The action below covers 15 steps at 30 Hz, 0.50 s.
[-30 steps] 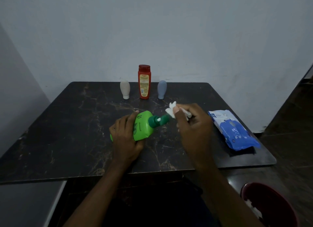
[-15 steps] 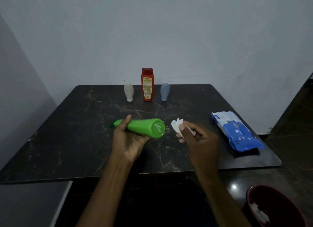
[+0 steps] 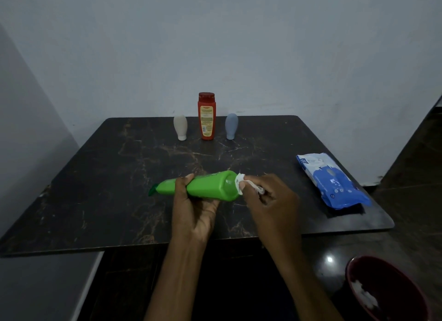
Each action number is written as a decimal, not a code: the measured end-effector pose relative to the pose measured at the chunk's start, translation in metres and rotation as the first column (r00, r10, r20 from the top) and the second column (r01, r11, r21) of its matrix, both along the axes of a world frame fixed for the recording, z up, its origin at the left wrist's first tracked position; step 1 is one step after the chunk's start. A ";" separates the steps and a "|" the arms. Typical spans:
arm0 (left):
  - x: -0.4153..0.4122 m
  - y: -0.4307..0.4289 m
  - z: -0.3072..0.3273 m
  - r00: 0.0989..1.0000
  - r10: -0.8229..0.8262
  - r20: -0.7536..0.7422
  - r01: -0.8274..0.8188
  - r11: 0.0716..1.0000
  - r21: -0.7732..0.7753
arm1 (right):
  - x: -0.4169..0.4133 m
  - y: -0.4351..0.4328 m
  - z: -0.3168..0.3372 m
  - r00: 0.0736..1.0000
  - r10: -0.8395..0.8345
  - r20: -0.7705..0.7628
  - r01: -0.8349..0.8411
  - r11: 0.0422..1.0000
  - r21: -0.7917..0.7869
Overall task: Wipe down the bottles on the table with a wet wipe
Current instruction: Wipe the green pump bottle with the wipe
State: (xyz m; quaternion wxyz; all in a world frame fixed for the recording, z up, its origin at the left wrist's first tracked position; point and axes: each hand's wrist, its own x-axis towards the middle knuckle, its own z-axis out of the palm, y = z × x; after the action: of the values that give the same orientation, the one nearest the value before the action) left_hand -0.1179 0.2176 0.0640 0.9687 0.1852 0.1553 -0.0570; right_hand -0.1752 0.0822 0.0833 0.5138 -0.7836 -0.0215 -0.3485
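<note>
My left hand (image 3: 191,208) grips a green bottle (image 3: 208,185) held on its side above the dark marble table (image 3: 95,189), cap end pointing left, flat base to the right. My right hand (image 3: 270,198) pinches a crumpled white wet wipe (image 3: 241,180) and presses it against the bottle's base. At the back of the table stand a white bottle (image 3: 180,127), a red bottle (image 3: 207,116) with a yellow label, and a grey-blue bottle (image 3: 231,125), all upright in a row.
A blue and white wet-wipe pack (image 3: 331,180) lies near the table's right edge. A dark red bin (image 3: 387,289) holding white wipes sits on the floor at the lower right. Walls close in behind and to the left.
The green bottle was turned round: its cap pointed right, and it now points left with the base to the right. My right hand brought the wipe onto the base.
</note>
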 end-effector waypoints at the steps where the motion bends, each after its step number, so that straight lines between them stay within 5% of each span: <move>1: -0.001 -0.001 -0.001 1.000 0.007 0.000 -0.007 1.000 0.009 | -0.001 0.000 0.001 1.000 0.019 0.005 -0.019 1.000 0.010; 5: -0.003 -0.005 -0.007 1.000 0.001 0.014 -0.001 1.000 0.005 | -0.006 0.007 0.006 0.987 0.151 0.052 -0.151 0.988 0.005; 9: -0.004 -0.003 -0.008 0.999 0.038 0.005 -0.038 0.999 0.019 | -0.002 -0.004 -0.001 0.999 0.047 0.027 -0.046 0.997 -0.066; 13: -0.003 -0.003 -0.011 1.000 0.007 0.028 -0.008 0.999 0.032 | -0.010 0.001 0.000 0.982 0.187 0.018 -0.187 0.982 -0.025; 15: -0.005 -0.005 -0.012 0.999 -0.007 0.041 0.006 0.999 0.036 | -0.003 -0.002 -0.001 0.992 0.123 0.036 -0.124 0.992 0.000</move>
State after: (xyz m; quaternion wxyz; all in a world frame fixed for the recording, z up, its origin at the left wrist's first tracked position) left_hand -0.1232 0.2122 0.0523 0.9680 0.2039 0.1357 -0.0536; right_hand -0.1782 0.0806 0.0826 0.5347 -0.7739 -0.0788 -0.3300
